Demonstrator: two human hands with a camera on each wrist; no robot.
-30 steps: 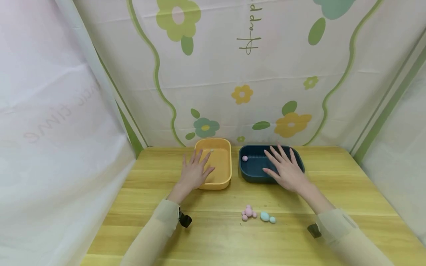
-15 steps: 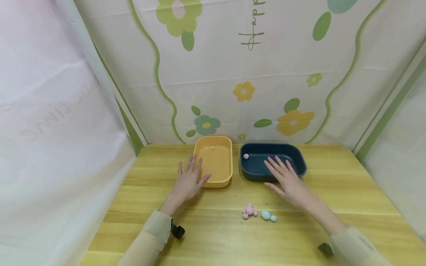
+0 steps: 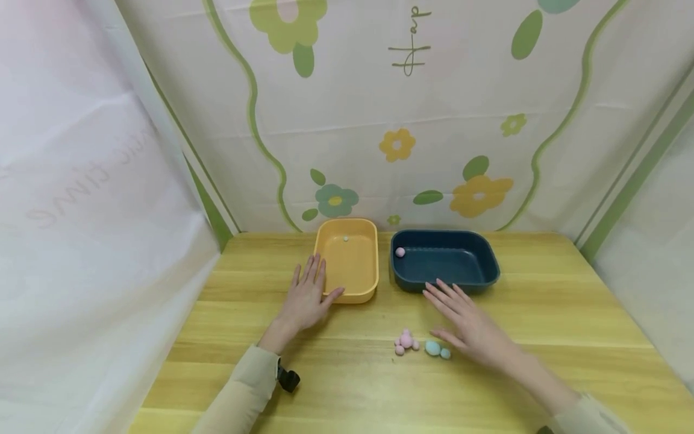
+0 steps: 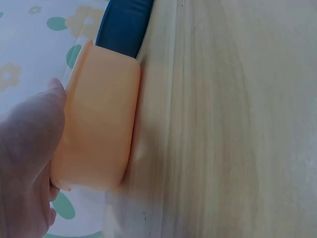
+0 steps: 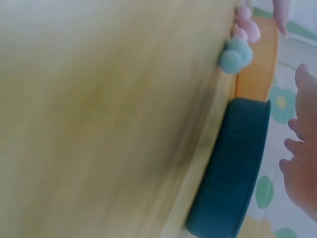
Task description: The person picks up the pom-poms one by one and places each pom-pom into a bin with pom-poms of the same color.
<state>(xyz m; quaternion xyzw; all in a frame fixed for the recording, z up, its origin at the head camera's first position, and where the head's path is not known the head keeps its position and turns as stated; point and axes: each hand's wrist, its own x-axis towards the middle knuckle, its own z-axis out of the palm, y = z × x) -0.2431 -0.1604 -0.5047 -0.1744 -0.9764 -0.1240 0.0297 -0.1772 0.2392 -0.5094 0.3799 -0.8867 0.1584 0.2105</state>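
Observation:
My left hand (image 3: 305, 301) rests at the front left corner of a yellow tray (image 3: 355, 265), fingers straight along its left rim and thumb over the front rim. In the left wrist view the thumb lies beside the tray's wall (image 4: 101, 119). A tiny pale ball (image 3: 346, 239) sits inside. My right hand (image 3: 473, 328) hovers in front of a dark blue tray (image 3: 444, 265), fingers extended and holding nothing, fingertips near its front rim. A pink ball (image 3: 400, 252) lies in that tray's left end. Left of the right thumb are a pink clay cluster (image 3: 406, 341) and two joined light-blue clay balls (image 3: 432, 348).
Both trays stand side by side at the back of the wooden table (image 3: 347, 386), with a narrow gap between them. A printed flower curtain (image 3: 358, 108) hangs right behind, and white cloth (image 3: 108, 253) closes off the left side.
My right hand has drawn back from over the dark blue tray toward the front. My left hand has shifted slightly left and back, from over the yellow tray to its corner.

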